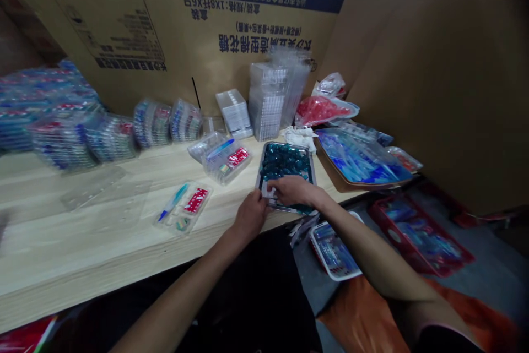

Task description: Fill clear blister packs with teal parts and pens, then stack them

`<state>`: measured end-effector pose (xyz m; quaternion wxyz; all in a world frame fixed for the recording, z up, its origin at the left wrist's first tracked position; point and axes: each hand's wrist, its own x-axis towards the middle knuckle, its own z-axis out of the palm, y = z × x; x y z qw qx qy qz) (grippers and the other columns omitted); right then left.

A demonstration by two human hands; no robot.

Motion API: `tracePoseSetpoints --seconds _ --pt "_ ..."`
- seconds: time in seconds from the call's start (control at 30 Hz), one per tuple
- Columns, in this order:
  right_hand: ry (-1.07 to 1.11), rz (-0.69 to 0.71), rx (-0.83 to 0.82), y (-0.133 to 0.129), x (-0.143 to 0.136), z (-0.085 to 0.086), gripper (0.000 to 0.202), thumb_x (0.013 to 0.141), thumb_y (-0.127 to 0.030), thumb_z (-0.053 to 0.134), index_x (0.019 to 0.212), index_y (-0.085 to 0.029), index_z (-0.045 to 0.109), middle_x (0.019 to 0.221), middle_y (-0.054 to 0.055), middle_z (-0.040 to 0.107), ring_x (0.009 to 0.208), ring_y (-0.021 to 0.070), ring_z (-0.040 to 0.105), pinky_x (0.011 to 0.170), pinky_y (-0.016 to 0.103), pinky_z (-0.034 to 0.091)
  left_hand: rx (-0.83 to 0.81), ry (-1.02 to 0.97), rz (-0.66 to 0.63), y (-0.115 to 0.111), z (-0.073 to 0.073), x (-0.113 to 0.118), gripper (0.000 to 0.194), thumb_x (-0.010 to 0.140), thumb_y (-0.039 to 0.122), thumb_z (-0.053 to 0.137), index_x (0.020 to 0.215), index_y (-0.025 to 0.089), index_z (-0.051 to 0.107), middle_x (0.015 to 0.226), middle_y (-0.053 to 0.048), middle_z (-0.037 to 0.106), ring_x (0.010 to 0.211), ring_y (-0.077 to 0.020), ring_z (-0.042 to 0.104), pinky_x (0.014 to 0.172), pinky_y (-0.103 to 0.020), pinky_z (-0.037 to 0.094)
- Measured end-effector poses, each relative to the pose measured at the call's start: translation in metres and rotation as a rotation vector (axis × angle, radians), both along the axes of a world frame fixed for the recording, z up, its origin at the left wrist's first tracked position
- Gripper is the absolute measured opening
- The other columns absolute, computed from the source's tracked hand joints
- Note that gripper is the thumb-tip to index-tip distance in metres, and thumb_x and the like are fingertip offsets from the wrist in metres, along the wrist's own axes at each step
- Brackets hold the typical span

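Note:
A shallow rectangular tray (pixel 314 172) with a metallic-looking rim lies at the table's front edge, holding many glossy dark teal pieces (pixel 285 161). My left hand (pixel 252 212) is closed at the tray's near left corner, fingers on the rim. Over the near part of the tray, my right hand (pixel 289 190) reaches in with its fingers drawn together; whatever they hold is hidden. To the left lies a clear plastic blister pack (pixel 188 207) with a blue pen, a red patterned piece and a small greenish item. Behind it sits a similar filled stack (pixel 227 160).
Stacked clear trays (pixel 266 102) stand behind the teal pieces. Filled packs (pixel 66 132) line the back left. An open carton (pixel 343 177) with blue pens is at right, beside a bag of red pieces (pixel 318 109). Baskets (pixel 336 248) sit below the table edge. Cardboard walls (pixel 182 39) enclose the back.

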<state>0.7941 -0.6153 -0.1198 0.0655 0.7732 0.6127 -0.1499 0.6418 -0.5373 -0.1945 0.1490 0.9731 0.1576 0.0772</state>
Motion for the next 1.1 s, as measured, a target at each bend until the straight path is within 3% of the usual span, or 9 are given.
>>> tracePoseSetpoints --seconds 0.2,0.33,0.47,0.53,0.67,0.77,0.83,0.97,1.1 --pt "-0.158 -0.103 -0.136 -0.021 -0.008 -0.014 0.057 0.079 -0.03 0.065 0.132 -0.016 0.049 0.101 0.019 0.072 0.099 0.0349 0.069 0.078 0.04 0.051 -0.221 -0.15 0.046 -0.006 -0.002 0.003 0.015 0.094 0.023 0.053 0.102 0.016 0.063 0.106 -0.009 0.061 0.098 -0.0198 0.06 0.089 -0.032 0.049" --pt "-0.103 -0.17 -0.068 -0.025 0.005 -0.027 0.04 0.082 -0.021 0.058 0.122 -0.018 0.056 0.098 0.019 0.071 0.095 0.0336 0.069 0.077 0.039 0.049 -0.281 -0.265 0.235 0.021 0.001 -0.013 0.019 0.095 0.017 0.044 0.1 0.018 0.062 0.099 -0.007 0.061 0.093 -0.0187 0.061 0.086 -0.033 0.049" --pt "0.088 -0.286 0.073 -0.023 0.023 -0.033 0.016 0.088 -0.025 0.053 0.1 -0.018 0.061 0.094 0.013 0.07 0.085 0.0226 0.067 0.07 0.028 0.046 -0.187 -0.125 0.155 0.025 0.004 -0.02 0.017 0.091 0.024 0.052 0.101 0.017 0.064 0.101 -0.009 0.06 0.097 -0.0217 0.06 0.087 -0.034 0.048" --pt "0.286 -0.371 0.179 -0.024 0.033 -0.032 0.019 0.094 -0.032 0.043 0.099 -0.019 0.055 0.084 0.006 0.067 0.069 0.0145 0.061 0.06 0.021 0.043 -0.135 -0.064 0.154 0.021 0.006 -0.017 0.017 0.09 0.027 0.055 0.101 0.017 0.064 0.103 -0.01 0.059 0.099 -0.0231 0.059 0.086 -0.035 0.047" --pt "1.071 -0.573 0.415 -0.032 0.051 -0.029 0.021 0.09 -0.042 0.044 0.098 -0.023 0.043 0.079 -0.001 0.06 0.057 0.0101 0.052 0.051 0.018 0.042 -0.132 -0.004 0.209 0.02 0.009 -0.011 0.014 0.09 0.028 0.057 0.095 0.017 0.063 0.103 -0.009 0.058 0.098 -0.023 0.059 0.084 -0.033 0.047" --pt "1.261 -0.575 0.45 -0.032 0.052 -0.027 0.026 0.086 -0.048 0.048 0.089 -0.023 0.04 0.084 0.0 0.061 0.059 0.0095 0.051 0.049 0.018 0.039 -0.142 0.018 0.199 0.024 0.009 -0.012 0.009 0.088 0.022 0.056 0.093 0.016 0.061 0.1 -0.009 0.061 0.094 -0.0225 0.059 0.082 -0.033 0.046" --pt "1.092 -0.52 0.388 -0.028 0.045 -0.025 0.025 0.089 -0.047 0.045 0.087 -0.022 0.044 0.078 0.0 0.061 0.054 0.0094 0.048 0.046 0.018 0.035 -0.181 0.005 0.199 0.029 0.007 -0.015 0.008 0.087 0.018 0.056 0.093 0.017 0.061 0.094 -0.007 0.064 0.088 -0.0213 0.061 0.08 -0.032 0.046" --pt "0.36 -0.204 0.1 -0.025 0.02 -0.018 0.014 0.086 -0.028 0.052 0.094 -0.02 0.059 0.083 0.007 0.068 0.074 0.0184 0.064 0.062 0.025 0.044 -0.33 -0.109 0.233 0.044 0.003 -0.017 0.011 0.084 0.013 0.056 0.089 0.019 0.065 0.085 -0.003 0.069 0.081 -0.0176 0.064 0.077 -0.029 0.048" --pt "-0.117 -0.058 -0.137 -0.026 -0.004 -0.015 0.049 0.077 -0.02 0.064 0.125 -0.019 0.054 0.092 0.016 0.072 0.092 0.0322 0.07 0.073 0.037 0.049 -0.317 -0.204 0.227 0.053 0.01 -0.007 0.03 0.086 0.006 0.046 0.098 0.019 0.07 0.103 -0.005 0.071 0.097 -0.0172 0.065 0.089 -0.029 0.049"
